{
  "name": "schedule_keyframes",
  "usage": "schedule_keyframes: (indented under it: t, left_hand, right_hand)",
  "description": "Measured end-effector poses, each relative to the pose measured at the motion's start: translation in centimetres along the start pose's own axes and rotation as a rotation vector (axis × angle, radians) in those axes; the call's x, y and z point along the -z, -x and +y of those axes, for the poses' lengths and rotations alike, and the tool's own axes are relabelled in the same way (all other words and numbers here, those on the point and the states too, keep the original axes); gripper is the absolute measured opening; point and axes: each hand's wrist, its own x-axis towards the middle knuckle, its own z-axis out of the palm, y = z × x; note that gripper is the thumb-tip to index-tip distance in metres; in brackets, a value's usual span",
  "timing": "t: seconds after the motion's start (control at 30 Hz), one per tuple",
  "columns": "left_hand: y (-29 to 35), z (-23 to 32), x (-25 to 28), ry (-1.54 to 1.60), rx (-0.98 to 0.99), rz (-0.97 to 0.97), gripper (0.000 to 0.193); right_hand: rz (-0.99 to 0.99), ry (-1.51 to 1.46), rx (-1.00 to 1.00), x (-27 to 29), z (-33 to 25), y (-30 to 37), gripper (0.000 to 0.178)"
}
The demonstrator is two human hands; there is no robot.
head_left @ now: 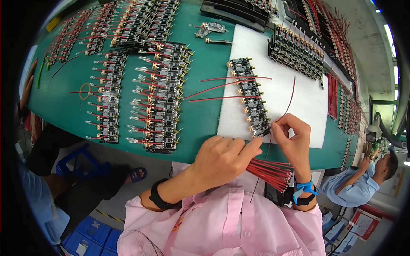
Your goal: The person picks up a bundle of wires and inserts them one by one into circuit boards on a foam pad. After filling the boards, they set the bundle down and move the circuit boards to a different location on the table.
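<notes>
A strip of small black circuit boards (252, 96) lies on a white foam sheet (309, 117) in front of me. Several loose red wires cross its upper half. My left hand (224, 155) is closed around a bundle of red wires (273, 174), which fans out to the right below the table edge. Its fingertips are close to the strip's near end. At the strip's lower right side, my right hand (294, 138) pinches a thin red wire (293, 96) between thumb and index finger. The wire's upper part curves up over the foam. Whether its end touches a board is too small to tell.
Left on the green mat (200, 121) lie rows of wired board strips (160, 96) and a rubber band (85, 91). A stack of boards (297, 53) sits on the foam's far right. Co-workers sit left and right (352, 183). A blue stool (79, 164) stands lower left.
</notes>
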Motion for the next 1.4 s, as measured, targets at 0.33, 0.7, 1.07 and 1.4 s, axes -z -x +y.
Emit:
schedule_keyframes:
  t: [0.33, 0.7, 1.07, 1.4]
  left_hand:
    - [-0.2, -0.1, 0.4, 0.004, 0.042, -0.042, 0.024]
    - [-0.2, -0.4, 0.7, -0.03, 0.012, -0.091, 0.026]
    - [-0.4, -0.3, 0.5, 0.002, 0.036, -0.083, 0.028]
    - [-0.2, -0.3, 0.5, 0.027, 0.043, -0.086, 0.029]
  right_hand:
    - [0.004, -0.043, -0.024, -0.2, 0.4, -0.3, 0.01]
    - [0.004, 0.019, 0.098, -0.4, 0.2, -0.6, 0.009]
    - [-0.002, 0.057, 0.219, 0.0, 0.8, -0.9, 0.006]
    - [-0.061, -0.013, 0.095, 0.3, 0.4, -0.8, 0.003]
